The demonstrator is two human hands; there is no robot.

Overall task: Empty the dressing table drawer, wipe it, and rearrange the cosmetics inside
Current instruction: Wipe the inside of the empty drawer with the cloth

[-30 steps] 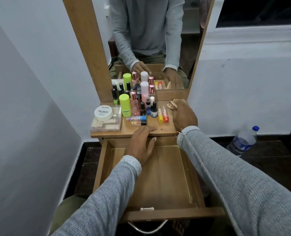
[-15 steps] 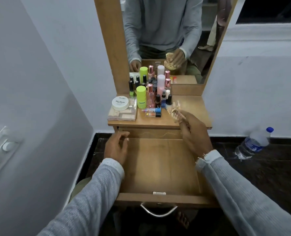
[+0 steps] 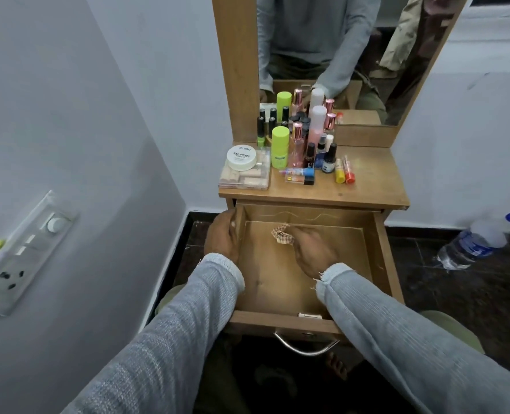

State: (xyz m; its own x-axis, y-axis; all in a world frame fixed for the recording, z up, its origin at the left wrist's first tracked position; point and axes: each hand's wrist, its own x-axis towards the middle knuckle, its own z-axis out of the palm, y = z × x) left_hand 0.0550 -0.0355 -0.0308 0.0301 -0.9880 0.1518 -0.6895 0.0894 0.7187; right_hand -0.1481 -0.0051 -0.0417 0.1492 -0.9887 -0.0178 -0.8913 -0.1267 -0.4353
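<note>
Currently: drawer (image 3: 379, 264) pulled out of the dressing table (image 3: 367, 186), long axis running from the table toward the person, metal handle (image 3: 306, 348) at the near end. Holds only a checked cloth (image 3: 282, 234), bunched, lying toward the far end of the drawer floor.

Right hand (image 3: 310, 252) inside drawer, palm down, fingers curled onto the cloth and pressing it against the floor; fingertips hidden under the fabric, so exact pinch not readable. Left hand (image 3: 222, 237) on the outside of the drawer's left wall near the far corner, fingers wrapped over the top edge, gripping it.

Cosmetics (image 3: 307, 150) all on the tabletop, grouped at left and centre, most upright. Round white nail polish remover jar (image 3: 241, 156) resting on a clear compartment box (image 3: 244, 179); box contents pale, not identifiable. Green bottle (image 3: 280, 147) upright beside the box. Two small tubes lying flat in front, one with blue cap (image 3: 298, 172); yellow and orange tubes (image 3: 344, 171) lying flat, long axes pointing toward the person.

Mirror (image 3: 337, 55) top cut off by frame. Water bottle (image 3: 477, 243) on its side on the dark floor at right, blurred. Switch panel (image 3: 17, 249) on left wall, blurred.
</note>
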